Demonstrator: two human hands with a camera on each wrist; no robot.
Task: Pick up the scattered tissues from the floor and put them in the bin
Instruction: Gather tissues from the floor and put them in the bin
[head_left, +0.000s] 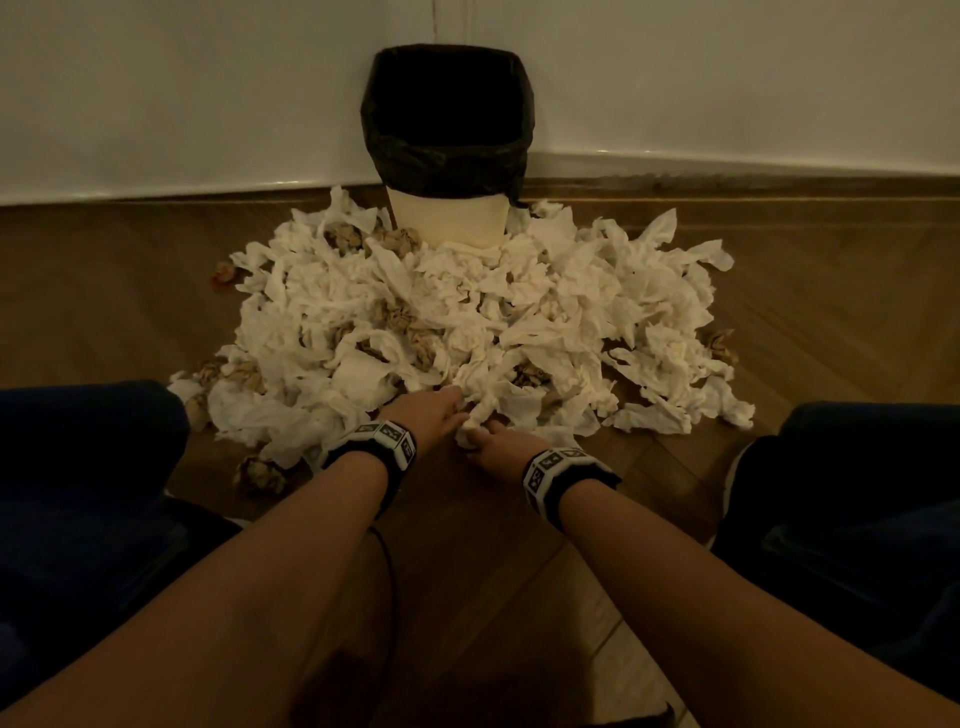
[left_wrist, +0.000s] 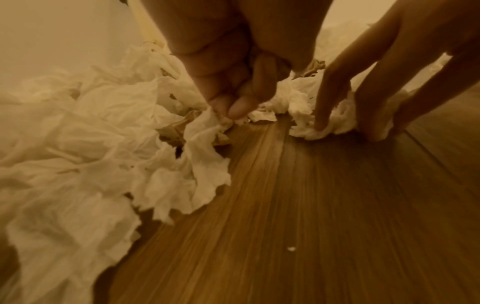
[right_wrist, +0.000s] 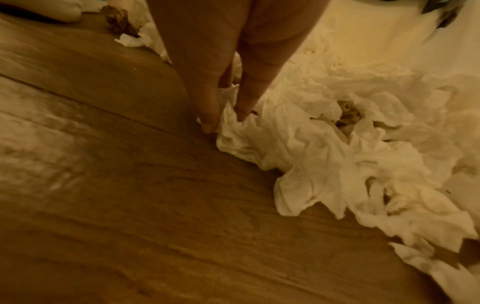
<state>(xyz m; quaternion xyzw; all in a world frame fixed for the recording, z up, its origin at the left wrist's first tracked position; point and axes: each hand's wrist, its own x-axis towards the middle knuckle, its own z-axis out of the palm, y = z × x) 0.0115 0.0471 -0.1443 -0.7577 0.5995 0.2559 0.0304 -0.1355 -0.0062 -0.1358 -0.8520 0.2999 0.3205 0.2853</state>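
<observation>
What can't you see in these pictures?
- Inside the bin: head view, the black liner is too dark.
- Floor under the tissue pile: covered by tissues.
- Left hand fingertips: left wrist view, tucked into tissue.
- Far tissues: wrist views, blurred.

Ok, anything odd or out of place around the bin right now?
Yes: the white bin with a black liner looks empty while a heap of crumpled white tissues covers the wooden floor before it. Brown paper balls are mixed in.
</observation>
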